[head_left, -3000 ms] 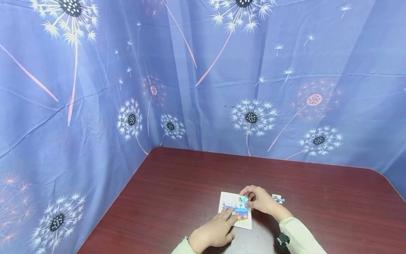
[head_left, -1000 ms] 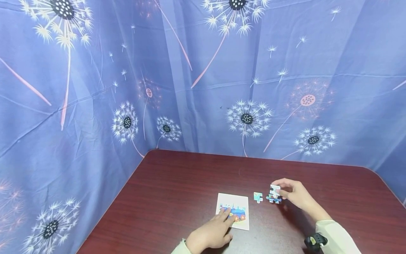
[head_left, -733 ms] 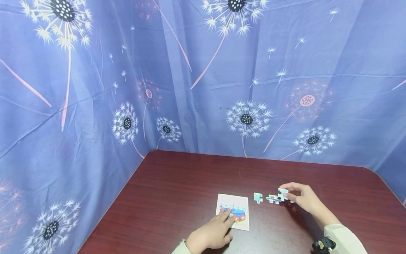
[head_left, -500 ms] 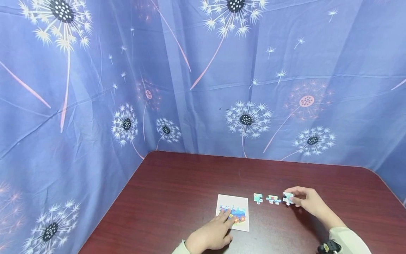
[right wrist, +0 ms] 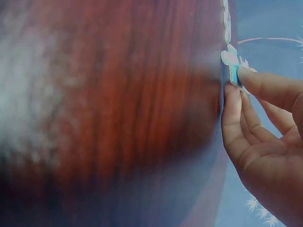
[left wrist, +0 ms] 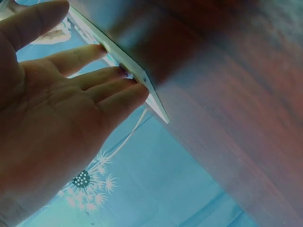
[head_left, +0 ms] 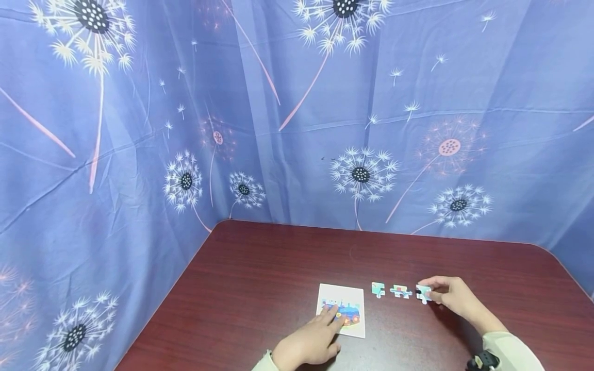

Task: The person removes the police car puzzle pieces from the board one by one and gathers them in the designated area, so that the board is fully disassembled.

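Note:
My left hand (head_left: 308, 340) lies with straight fingers on a small white-bordered puzzle board (head_left: 341, 290) showing a blue vehicle. In the left wrist view, the fingertips of that hand (left wrist: 57, 104) meet the face of the board, seen nearly edge-on. To the right, my right hand (head_left: 452, 298) pinches a teal-and-white jigsaw piece (head_left: 422, 292) between thumb and fingers, low at the tabletop. The right wrist view shows this piece (right wrist: 233, 64) under the thumb tip. Two loose jigsaw pieces sit between board and right hand: a teal one (head_left: 378, 289) and a multicoloured one (head_left: 400, 291).
The dark red wooden table (head_left: 260, 268) has rounded far corners. Blue curtains (head_left: 297, 170) with dandelion prints hang behind it and along its left side. A black device (head_left: 482, 359) is strapped at the right wrist, by a pale sleeve (head_left: 510, 350).
My right hand has moved from the board's upper right corner out to the right, past the two loose pieces, and lowered its piece to their row. The left hand stays on the board.

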`<action>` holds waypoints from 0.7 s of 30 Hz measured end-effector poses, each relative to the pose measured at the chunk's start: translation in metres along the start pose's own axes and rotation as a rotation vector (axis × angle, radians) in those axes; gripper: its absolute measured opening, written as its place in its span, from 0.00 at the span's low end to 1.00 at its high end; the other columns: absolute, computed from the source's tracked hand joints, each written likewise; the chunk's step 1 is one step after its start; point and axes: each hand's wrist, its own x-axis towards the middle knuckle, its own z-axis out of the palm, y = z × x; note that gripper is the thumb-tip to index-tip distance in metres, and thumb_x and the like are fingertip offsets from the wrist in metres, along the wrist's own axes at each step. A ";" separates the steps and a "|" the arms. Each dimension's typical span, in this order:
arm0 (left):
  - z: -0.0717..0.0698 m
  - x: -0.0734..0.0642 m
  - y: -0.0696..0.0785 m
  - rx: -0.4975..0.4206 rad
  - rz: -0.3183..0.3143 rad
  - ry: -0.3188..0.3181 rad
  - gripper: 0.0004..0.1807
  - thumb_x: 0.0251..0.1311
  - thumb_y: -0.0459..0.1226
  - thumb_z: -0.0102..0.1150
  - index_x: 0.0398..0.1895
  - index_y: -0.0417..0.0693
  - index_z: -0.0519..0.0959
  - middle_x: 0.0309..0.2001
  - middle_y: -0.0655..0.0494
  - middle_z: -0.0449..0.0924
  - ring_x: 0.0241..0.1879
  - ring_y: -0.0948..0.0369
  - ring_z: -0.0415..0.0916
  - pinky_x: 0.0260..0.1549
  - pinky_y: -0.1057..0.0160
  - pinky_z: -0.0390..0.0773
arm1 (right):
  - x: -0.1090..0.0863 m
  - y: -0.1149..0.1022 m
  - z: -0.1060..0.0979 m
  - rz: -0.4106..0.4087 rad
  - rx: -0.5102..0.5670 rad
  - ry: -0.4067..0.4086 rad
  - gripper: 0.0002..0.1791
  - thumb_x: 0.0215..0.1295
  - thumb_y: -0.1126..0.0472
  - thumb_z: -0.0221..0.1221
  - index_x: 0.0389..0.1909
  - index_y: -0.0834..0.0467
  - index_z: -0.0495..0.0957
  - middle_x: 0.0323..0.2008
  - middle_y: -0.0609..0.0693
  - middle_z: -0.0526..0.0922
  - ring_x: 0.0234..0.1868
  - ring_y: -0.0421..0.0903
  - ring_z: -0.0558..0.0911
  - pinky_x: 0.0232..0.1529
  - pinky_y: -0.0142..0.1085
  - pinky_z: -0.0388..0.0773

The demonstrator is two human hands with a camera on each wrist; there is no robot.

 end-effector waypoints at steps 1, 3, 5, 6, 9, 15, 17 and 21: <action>0.000 0.000 0.000 0.001 0.000 0.000 0.31 0.65 0.45 0.55 0.70 0.47 0.65 0.72 0.44 0.56 0.71 0.49 0.55 0.66 0.57 0.62 | 0.000 0.000 0.000 0.006 -0.007 0.003 0.15 0.57 0.74 0.60 0.46 0.73 0.78 0.30 0.56 0.82 0.23 0.38 0.77 0.20 0.34 0.76; 0.001 0.000 0.000 0.001 0.001 0.001 0.31 0.65 0.45 0.55 0.70 0.47 0.65 0.72 0.44 0.56 0.71 0.49 0.55 0.66 0.57 0.62 | 0.001 0.001 0.000 0.022 -0.020 0.007 0.15 0.57 0.74 0.60 0.46 0.72 0.79 0.31 0.56 0.82 0.23 0.39 0.76 0.20 0.34 0.75; 0.001 0.000 -0.001 0.001 0.002 0.004 0.31 0.65 0.45 0.55 0.70 0.47 0.65 0.72 0.44 0.56 0.71 0.49 0.55 0.66 0.56 0.62 | 0.001 0.001 -0.001 0.037 -0.026 0.013 0.15 0.57 0.73 0.61 0.46 0.72 0.79 0.32 0.57 0.83 0.23 0.38 0.76 0.20 0.33 0.74; 0.001 0.001 -0.001 0.002 0.002 0.005 0.31 0.65 0.45 0.55 0.70 0.47 0.65 0.72 0.44 0.57 0.71 0.49 0.55 0.66 0.56 0.62 | 0.002 0.001 -0.001 0.041 -0.032 0.015 0.15 0.57 0.73 0.61 0.46 0.72 0.79 0.32 0.57 0.83 0.23 0.38 0.76 0.20 0.33 0.74; 0.001 0.001 -0.001 0.001 0.000 0.008 0.31 0.65 0.45 0.55 0.70 0.47 0.65 0.72 0.44 0.56 0.71 0.49 0.55 0.66 0.56 0.62 | 0.002 0.001 -0.001 0.039 -0.058 0.027 0.14 0.57 0.72 0.62 0.45 0.71 0.80 0.33 0.57 0.84 0.23 0.37 0.75 0.20 0.32 0.73; 0.000 0.001 -0.001 0.005 -0.006 0.015 0.31 0.65 0.45 0.55 0.70 0.47 0.65 0.72 0.45 0.57 0.71 0.49 0.55 0.66 0.57 0.61 | 0.003 0.001 -0.001 0.031 -0.107 0.059 0.13 0.56 0.72 0.62 0.44 0.70 0.81 0.31 0.56 0.82 0.20 0.37 0.72 0.20 0.31 0.71; 0.001 0.001 -0.001 0.003 -0.009 0.011 0.31 0.65 0.45 0.55 0.70 0.48 0.65 0.72 0.45 0.56 0.71 0.49 0.55 0.66 0.57 0.62 | 0.002 0.002 0.000 0.035 -0.124 0.065 0.13 0.56 0.72 0.62 0.43 0.69 0.82 0.32 0.55 0.82 0.20 0.37 0.71 0.20 0.31 0.70; 0.002 0.000 -0.001 -0.002 -0.010 0.007 0.31 0.65 0.45 0.55 0.70 0.48 0.65 0.72 0.45 0.56 0.71 0.50 0.55 0.66 0.56 0.62 | 0.003 0.002 0.000 0.041 -0.157 0.076 0.12 0.55 0.72 0.62 0.42 0.69 0.82 0.33 0.54 0.81 0.22 0.37 0.72 0.21 0.31 0.70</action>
